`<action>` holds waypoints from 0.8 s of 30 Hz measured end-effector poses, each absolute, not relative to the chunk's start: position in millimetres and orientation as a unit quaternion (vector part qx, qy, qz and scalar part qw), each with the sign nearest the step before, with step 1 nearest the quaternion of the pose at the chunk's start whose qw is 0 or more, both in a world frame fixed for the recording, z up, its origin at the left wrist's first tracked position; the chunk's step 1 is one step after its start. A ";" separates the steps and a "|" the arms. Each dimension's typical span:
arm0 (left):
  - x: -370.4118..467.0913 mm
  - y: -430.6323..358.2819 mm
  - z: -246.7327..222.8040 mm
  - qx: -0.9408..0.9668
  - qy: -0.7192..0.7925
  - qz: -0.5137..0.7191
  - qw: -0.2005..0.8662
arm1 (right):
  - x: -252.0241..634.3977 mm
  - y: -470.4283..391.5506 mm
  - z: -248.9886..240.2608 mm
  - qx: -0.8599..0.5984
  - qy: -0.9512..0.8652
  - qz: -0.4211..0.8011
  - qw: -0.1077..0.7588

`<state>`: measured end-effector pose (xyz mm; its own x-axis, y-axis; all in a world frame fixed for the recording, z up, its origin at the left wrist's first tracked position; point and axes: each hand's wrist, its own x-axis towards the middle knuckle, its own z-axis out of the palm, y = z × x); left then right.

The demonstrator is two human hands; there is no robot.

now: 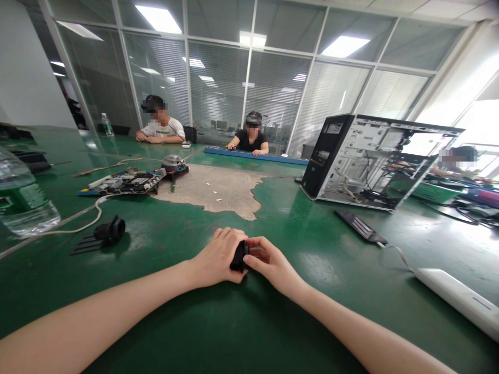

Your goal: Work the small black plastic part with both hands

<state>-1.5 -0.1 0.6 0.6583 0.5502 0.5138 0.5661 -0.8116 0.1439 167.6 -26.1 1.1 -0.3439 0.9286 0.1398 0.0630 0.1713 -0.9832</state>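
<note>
Black part (238,255) btwn my hands, just over or on desk (175,332), can't tell. L hand (216,258) wraps it, prob to steady; R hand (275,265) grips its R side, thumb + fingertips, prob for fine ctrl.

Both forearms angle inward, left hand (223,255) curled, right hand's (270,262) fingers bent.

- Tabletop (187,332): glossy green, with an irregular greyish-tan patch (230,192)
- Held part (238,257): black
- Computer case (327,156): black front, silvery inside
- Slotted strip (358,226): black, striped with pale lines
- Flat-ended device (456,291): white
- Long bar (257,155): blue
- Basket (436,192): green
- Large bottle (31,208): clear, green label
- Seated people's shirts (173,130): one white, one black
</note>
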 end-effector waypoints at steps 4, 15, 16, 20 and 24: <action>-1.7 -0.3 0.7 -0.912 -0.308 -0.272 0.014 | 168.5 -27.3 -0.4 -0.355 -0.647 0.521 0.429; -1.9 -1.1 1.3 -0.913 -0.303 -0.274 0.017 | 167.1 -27.1 1.2 -0.377 -0.632 0.518 0.436; -1.9 -1.0 1.1 -0.913 -0.302 -0.275 0.018 | 167.4 -26.6 1.0 -0.382 -0.632 0.518 0.432; -2.3 -0.6 0.5 -0.914 -0.302 -0.271 0.018 | 169.8 -25.9 -0.6 -0.368 -0.640 0.528 0.419; -2.7 -0.8 1.1 -0.915 -0.307 -0.263 0.015 | 171.2 -26.3 -1.9 -0.346 -0.648 0.531 0.423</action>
<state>-2.7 -0.8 1.1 0.6735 0.5526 0.4910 0.5688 -0.8116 0.1331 171.2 -26.3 -1.9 -0.4037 0.8970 0.1802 -0.0010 0.1966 -0.9805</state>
